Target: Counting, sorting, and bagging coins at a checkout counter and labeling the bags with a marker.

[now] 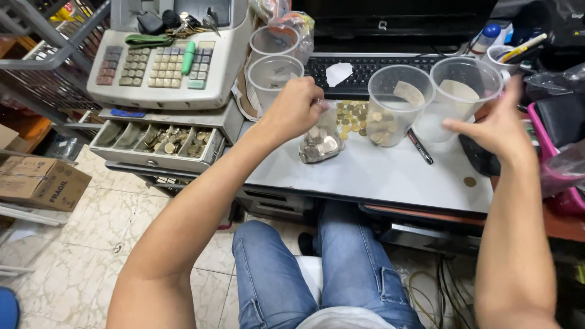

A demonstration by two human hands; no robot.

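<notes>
My left hand (295, 108) grips the top of a small clear plastic bag of coins (320, 143) that rests on the grey desk (390, 173). My right hand (496, 125) reaches with spread fingers to a clear plastic cup (463, 91) at the right; whether it touches the cup I cannot tell. Beside that cup stands another clear cup (393, 106) partly filled with coins. A loose heap of gold coins (352, 114) lies behind the bag.
A cash register (164, 58) with its open coin drawer (158, 141) sits at the left. Two stacked-looking clear cups (274, 61), a black keyboard (372, 66), a pen (420, 146), one stray coin (470, 181) and a cardboard box (39, 183) on the floor are around.
</notes>
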